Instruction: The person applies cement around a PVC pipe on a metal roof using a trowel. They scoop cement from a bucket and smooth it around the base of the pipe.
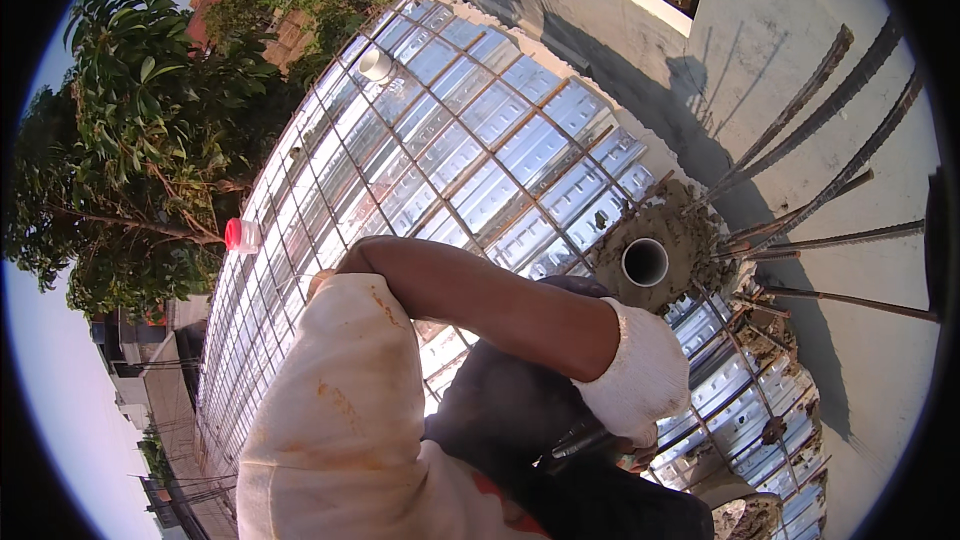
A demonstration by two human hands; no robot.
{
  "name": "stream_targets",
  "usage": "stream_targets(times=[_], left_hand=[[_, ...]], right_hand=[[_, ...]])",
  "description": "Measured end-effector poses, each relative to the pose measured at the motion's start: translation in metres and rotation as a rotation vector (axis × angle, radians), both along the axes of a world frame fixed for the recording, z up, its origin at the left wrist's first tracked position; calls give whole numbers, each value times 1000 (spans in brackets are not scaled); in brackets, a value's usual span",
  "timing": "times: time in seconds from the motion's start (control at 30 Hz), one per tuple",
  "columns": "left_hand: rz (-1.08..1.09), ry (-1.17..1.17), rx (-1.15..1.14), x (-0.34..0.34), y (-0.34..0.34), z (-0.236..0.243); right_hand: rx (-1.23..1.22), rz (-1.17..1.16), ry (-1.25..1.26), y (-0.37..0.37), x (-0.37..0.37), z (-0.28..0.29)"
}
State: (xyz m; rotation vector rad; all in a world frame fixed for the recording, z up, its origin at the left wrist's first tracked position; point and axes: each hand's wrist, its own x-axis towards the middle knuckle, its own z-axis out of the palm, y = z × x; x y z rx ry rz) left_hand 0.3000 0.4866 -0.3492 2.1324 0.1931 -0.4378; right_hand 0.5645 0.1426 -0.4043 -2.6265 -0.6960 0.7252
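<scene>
My left arm (490,300), its pale stained sleeve (320,410) pushed up, bends across the view from the lower left. A white knit glove (635,365) covers my left hand at its end. The hand hangs beside my dark-clothed leg (500,400); its fingers are mostly hidden, so what they hold, if anything, cannot be made out. A dark, shiny-edged object (575,440) lies beside the glove, its kind unclear. Just beyond the hand, an open pipe end (645,262) stands in wet grey mortar (610,250). My right hand is not visible.
A rusty rebar grid (490,150) covers ribbed metal decking (440,170). A white pipe stub (376,65) and a red-capped container (240,235) stand toward the left edge. Bent rebar rods (800,165) jut out along the right wall (790,70). Trees (150,130) grow beyond.
</scene>
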Motion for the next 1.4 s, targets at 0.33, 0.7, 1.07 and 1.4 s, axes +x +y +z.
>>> stream_targets(times=[0.33,0.7,1.07,1.4], left_hand=[[86,349,-57,0,-6,62],[-75,651,-12,-24,-95,98],[100,514,-51,-69,-170,113],[460,357,-15,-47,-192,147]], right_hand=[[20,-218,213,-35,-2,43],[480,-1077,585,-150,-18,19],[-71,-133,-302,-143,28,44],[49,-475,139,-135,180,43]])
